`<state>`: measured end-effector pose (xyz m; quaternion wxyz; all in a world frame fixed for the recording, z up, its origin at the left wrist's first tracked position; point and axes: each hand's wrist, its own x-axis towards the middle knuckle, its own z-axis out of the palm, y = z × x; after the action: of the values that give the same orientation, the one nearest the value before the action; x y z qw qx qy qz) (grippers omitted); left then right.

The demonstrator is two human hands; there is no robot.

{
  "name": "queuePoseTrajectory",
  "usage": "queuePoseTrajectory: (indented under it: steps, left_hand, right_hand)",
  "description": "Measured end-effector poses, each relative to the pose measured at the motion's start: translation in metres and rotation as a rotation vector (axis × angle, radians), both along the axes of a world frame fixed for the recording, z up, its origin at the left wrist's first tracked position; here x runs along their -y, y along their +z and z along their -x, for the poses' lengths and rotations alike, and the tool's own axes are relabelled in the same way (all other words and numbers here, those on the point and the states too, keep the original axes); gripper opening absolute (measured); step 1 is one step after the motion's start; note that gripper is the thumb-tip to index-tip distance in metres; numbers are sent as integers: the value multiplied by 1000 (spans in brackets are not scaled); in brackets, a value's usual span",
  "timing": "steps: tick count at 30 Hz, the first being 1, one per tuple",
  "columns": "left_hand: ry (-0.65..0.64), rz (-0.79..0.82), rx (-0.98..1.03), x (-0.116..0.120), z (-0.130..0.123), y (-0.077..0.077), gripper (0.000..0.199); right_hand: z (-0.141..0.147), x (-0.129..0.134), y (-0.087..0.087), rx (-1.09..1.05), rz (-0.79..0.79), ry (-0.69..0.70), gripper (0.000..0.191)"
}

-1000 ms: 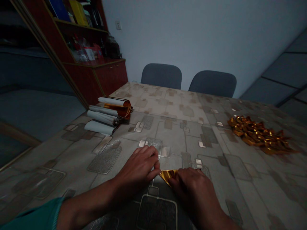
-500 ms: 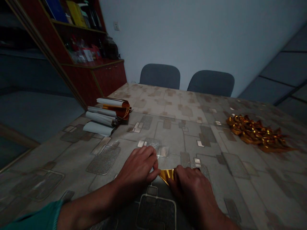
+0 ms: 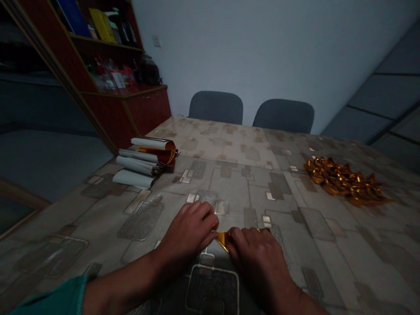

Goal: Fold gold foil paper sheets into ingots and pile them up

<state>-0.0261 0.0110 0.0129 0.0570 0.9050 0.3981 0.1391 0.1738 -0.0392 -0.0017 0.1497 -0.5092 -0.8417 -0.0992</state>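
Working the crease well, the left hand [image 3: 187,232] has its fingers curled closed and the right hand [image 3: 259,262] its fingers pressed down, pinching the gold foil paper [image 3: 223,239] firmly between them against the counter [image 3: 229,192].
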Motion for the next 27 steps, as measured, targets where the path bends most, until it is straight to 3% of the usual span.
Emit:
queuePoseTrajectory:
  steps: [4,7,14,17,22,27]
  left_hand:
    - [-195,-167,-14,6,-5,-9,15]
    - [-267,-158,24,16,-9,-13,19]
    - [-256,49,82,29,-1,-15,36]
    - [-257,140,29,32,4,-8,58]
    - [-284,201,-24,37,8,5,78]
    - [-310,146,-29,36,10,1,87]
  right_hand:
    - [-1,0,-3,11,-19,3,15]
    - [-1,-2,-4,1,-24,-10,18]
    - [-2,-4,-10,-5,-27,21,13]
    - [-3,-4,-8,-8,-5,16,13]
    - [-5,-3,3,-23,172,43,14]
    - [-10,-5,11,-42,349,70,11]
